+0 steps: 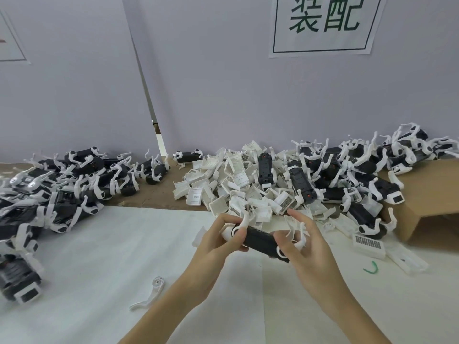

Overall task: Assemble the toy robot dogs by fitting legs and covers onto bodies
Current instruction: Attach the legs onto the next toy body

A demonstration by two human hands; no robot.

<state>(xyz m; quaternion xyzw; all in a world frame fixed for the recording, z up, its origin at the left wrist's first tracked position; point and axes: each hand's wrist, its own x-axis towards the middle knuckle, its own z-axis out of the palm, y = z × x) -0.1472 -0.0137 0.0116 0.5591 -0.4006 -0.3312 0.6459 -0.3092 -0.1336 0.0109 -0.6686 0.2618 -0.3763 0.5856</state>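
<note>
Dog body (258, 240) lying crosswise, legs up, gripped by left hand (216, 247) and right hand (305, 247)

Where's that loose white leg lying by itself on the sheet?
In the head view, the loose white leg lies low and left of centre on the white sheet, beside the left forearm.

Glossy plastic body (258, 240) (seemingly smooth)
</note>
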